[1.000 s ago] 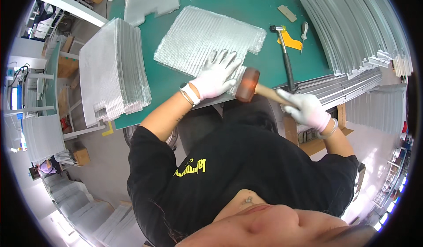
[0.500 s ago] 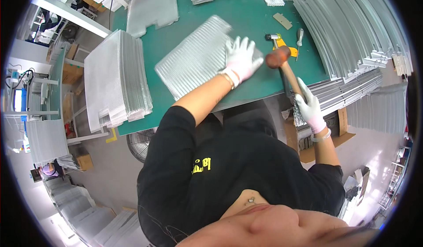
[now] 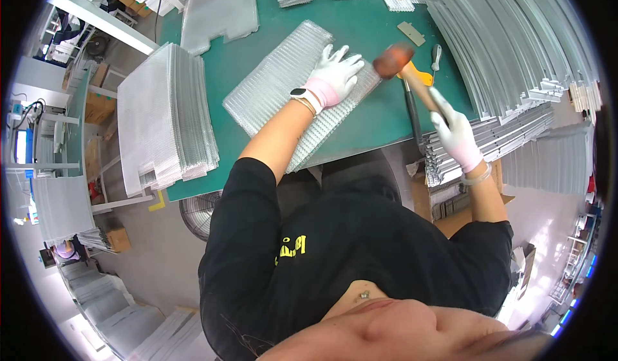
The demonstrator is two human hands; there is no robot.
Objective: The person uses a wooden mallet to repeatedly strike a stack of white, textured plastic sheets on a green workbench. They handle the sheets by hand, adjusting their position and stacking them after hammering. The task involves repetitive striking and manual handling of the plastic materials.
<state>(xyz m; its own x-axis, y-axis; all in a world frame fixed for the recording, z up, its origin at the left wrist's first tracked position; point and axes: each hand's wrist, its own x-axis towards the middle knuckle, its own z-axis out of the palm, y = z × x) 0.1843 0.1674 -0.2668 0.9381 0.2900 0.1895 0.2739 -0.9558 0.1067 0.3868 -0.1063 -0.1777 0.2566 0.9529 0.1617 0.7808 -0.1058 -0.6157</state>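
Observation:
A silvery mesh-textured sheet (image 3: 270,81) lies slanted on the green worktable, one corner at the front edge. My left hand (image 3: 331,76), in a white glove, presses on it with fingers spread. In my right hand (image 3: 458,139), also gloved, is a mallet (image 3: 421,91) with a wooden handle and a brown head. The head is blurred and hovers at the right corner of the sheet; whether it touches cannot be told. Beneath the mallet lie a black-handled tool (image 3: 412,113) and a yellow piece (image 3: 423,78), both partly hidden.
Stacked mesh sheets (image 3: 154,116) stand at the table's left, with a notched sheet (image 3: 219,13) behind. A screwdriver (image 3: 436,55) and a small beige plate (image 3: 411,34) lie right of centre. Long metal panels (image 3: 508,39) crowd the right side. A round fan (image 3: 199,216) sits below the table.
My left hand has moved left and now lies further onto the sheet. More of the sheet shows on the near side of my forearm. The mallet head has swung left and away from me.

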